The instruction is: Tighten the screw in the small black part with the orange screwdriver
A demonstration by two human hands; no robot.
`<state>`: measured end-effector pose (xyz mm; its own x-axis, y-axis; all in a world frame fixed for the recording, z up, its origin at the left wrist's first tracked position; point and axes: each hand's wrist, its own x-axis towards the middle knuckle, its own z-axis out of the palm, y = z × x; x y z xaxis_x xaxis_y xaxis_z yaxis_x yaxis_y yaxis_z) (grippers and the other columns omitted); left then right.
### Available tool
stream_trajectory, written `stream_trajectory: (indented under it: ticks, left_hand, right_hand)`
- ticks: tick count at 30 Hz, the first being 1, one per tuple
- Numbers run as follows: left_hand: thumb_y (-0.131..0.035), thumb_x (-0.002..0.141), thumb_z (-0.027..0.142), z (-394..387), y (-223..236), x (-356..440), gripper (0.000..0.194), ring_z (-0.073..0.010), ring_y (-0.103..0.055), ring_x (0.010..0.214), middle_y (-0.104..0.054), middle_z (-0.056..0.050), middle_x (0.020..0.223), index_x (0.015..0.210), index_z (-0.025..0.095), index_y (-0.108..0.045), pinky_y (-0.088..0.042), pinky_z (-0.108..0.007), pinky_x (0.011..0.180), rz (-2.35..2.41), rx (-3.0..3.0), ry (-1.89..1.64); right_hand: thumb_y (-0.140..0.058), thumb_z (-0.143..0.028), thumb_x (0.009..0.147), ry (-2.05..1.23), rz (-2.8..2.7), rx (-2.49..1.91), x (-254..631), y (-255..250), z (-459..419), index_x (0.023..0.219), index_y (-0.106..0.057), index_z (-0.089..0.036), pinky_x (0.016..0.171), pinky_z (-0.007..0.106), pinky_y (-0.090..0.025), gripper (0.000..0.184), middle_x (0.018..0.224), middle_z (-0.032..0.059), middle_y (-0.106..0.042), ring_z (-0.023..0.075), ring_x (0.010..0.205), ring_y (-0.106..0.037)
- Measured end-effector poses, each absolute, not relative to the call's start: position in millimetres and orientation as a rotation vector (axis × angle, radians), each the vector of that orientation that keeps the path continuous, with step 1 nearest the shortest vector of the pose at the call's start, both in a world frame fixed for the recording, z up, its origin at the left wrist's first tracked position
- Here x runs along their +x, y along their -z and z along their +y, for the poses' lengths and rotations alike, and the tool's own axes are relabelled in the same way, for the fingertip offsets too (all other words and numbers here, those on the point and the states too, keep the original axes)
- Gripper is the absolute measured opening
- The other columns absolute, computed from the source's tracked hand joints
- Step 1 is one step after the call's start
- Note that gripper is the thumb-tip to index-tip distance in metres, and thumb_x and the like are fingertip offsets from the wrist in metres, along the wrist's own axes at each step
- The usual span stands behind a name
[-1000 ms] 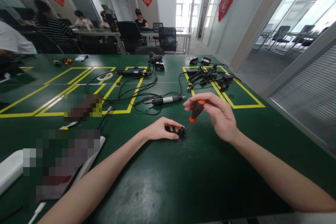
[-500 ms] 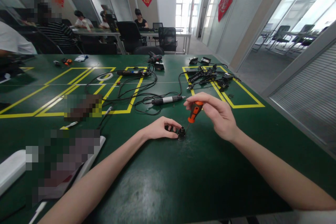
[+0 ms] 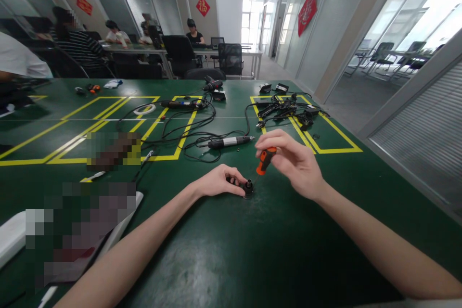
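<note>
At far left, a person in a striped top [image 3: 80, 49] sits beyond the green table [image 3: 306, 255], on which a white ring [image 3: 138, 111] lies near a black driver [image 3: 175, 104]. At center, a worker's left hand [image 3: 218, 181] pinches a small black part [image 3: 249, 188] between thumb and fingertips, the part standing upright on the tabletop, in front of a gray driver [image 3: 231, 142]. Just right of the part, an orange-and-dark screwdriver [image 3: 266, 161] tilts, its thin shaft slanting down toward it; whether the tip touches is too small to tell. The right hand [image 3: 301, 167] grips the handle between thumb and fingers. Behind it lie tangled black cables [image 3: 279, 109].
</note>
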<state>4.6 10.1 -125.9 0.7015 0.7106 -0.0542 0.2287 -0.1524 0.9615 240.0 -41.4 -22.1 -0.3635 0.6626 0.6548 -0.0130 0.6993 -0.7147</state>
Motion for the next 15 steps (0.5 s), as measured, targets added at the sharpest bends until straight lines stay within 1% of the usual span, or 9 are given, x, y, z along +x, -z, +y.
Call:
stream_trajectory:
  ticks: [2, 3, 4, 6, 8, 10, 12, 13, 15]
  left_hand:
    - [-0.09, 0.069, 0.035, 11.0, 123.7, 3.3, 0.036, -0.0119, -0.054, 0.072, -0.069, -0.002, 0.079, 0.099, 0.015, -0.083, -0.042, -0.025, 0.067, 0.729, 1.728, -0.477]
    - [-0.089, 0.071, 0.034, 11.3, 122.8, 2.8, 0.038, -0.0119, -0.055, 0.071, -0.07, -0.002, 0.079, 0.104, 0.016, -0.082, -0.043, -0.025, 0.068, 0.708, 1.724, -0.457]
    - [-0.088, 0.073, 0.033, 11.6, 122.2, 2.5, 0.043, -0.0122, -0.058, 0.072, -0.072, -0.002, 0.081, 0.112, 0.017, -0.08, -0.045, -0.025, 0.071, 0.685, 1.709, -0.439]
    - [-0.086, 0.075, 0.03, 11.6, 121.6, 2.7, 0.058, -0.014, -0.064, 0.081, -0.078, -0.004, 0.094, 0.13, 0.02, -0.072, -0.049, -0.028, 0.081, 0.649, 1.659, -0.424]
    - [-0.088, 0.073, 0.027, 10.7, 122.3, 4.1, 0.067, -0.0165, -0.069, 0.093, -0.079, -0.007, 0.107, 0.136, 0.02, -0.067, -0.049, -0.031, 0.091, 0.647, 1.622, -0.454]
    - [-0.091, 0.068, 0.027, 9.6, 123.9, 6.0, 0.058, -0.0176, -0.07, 0.095, -0.079, -0.009, 0.107, 0.123, 0.017, -0.073, -0.05, -0.031, 0.092, 0.673, 1.607, -0.494]
    - [-0.093, 0.066, 0.028, 9.0, 125.8, 7.3, 0.043, -0.0166, -0.07, 0.089, -0.08, -0.008, 0.1, 0.104, 0.014, -0.079, -0.052, -0.029, 0.088, 0.698, 1.596, -0.518]
    - [-0.093, 0.065, 0.029, 9.0, 126.7, 7.4, 0.039, -0.016, -0.07, 0.085, -0.08, -0.008, 0.096, 0.099, 0.014, -0.079, -0.053, -0.029, 0.086, 0.702, 1.59, -0.518]
    - [-0.093, 0.066, 0.03, 9.8, 127.7, 6.3, 0.038, -0.0161, -0.07, 0.081, -0.08, -0.008, 0.092, 0.097, 0.014, -0.08, -0.054, -0.03, 0.083, 0.696, 1.58, -0.496]
  right_hand:
    - [-0.068, -0.028, 0.097, -0.67, -1.857, -0.526, 240.4, 22.7, -40.6, 0.116, -0.074, -0.026, 0.086, 0.037, -0.057, 0.02, 0.11, 0.007, -0.065, 0.0211, 0.098, -0.064]
    - [-0.067, -0.027, 0.097, -0.649, -1.874, -0.541, 240.7, 22.9, -40.5, 0.119, -0.073, -0.027, 0.086, 0.037, -0.056, 0.023, 0.108, 0.0065, -0.065, 0.0211, 0.098, -0.064]
    - [-0.064, -0.027, 0.099, -0.651, -1.89, -0.557, 240.9, 23.0, -40.7, 0.123, -0.071, -0.028, 0.086, 0.037, -0.056, 0.025, 0.108, 0.0064, -0.066, 0.0211, 0.098, -0.064]
    - [-0.052, -0.027, 0.105, -0.68, -1.906, -0.577, 241.4, 23.0, -41.3, 0.132, -0.066, -0.027, 0.082, 0.036, -0.056, 0.031, 0.11, 0.007, -0.068, 0.0209, 0.095, -0.065]
    - [-0.043, -0.028, 0.108, -0.678, -1.913, -0.581, 241.5, 22.6, -41.5, 0.134, -0.065, -0.026, 0.08, 0.036, -0.057, 0.034, 0.11, 0.0076, -0.068, 0.0208, 0.093, -0.066]
    - [-0.047, -0.029, 0.107, -0.603, -1.932, -0.566, 241.5, 21.6, -41.0, 0.129, -0.068, -0.026, 0.081, 0.037, -0.056, 0.03, 0.111, 0.0082, -0.067, 0.0219, 0.097, -0.064]
    - [-0.059, -0.029, 0.101, -0.48, -1.959, -0.571, 241.8, 19.9, -40.4, 0.123, -0.072, -0.027, 0.084, 0.038, -0.055, 0.026, 0.112, 0.0083, -0.064, 0.0231, 0.101, -0.062]
    - [-0.064, -0.027, 0.098, -0.428, -1.97, -0.586, 242.1, 18.9, -40.3, 0.123, -0.073, -0.028, 0.084, 0.039, -0.055, 0.026, 0.111, 0.008, -0.063, 0.0233, 0.101, -0.062]
    - [-0.068, -0.024, 0.096, -0.391, -1.982, -0.624, 243.3, 17.4, -40.5, 0.129, -0.071, -0.03, 0.085, 0.039, -0.055, 0.034, 0.107, 0.0067, -0.063, 0.0226, 0.099, -0.062]
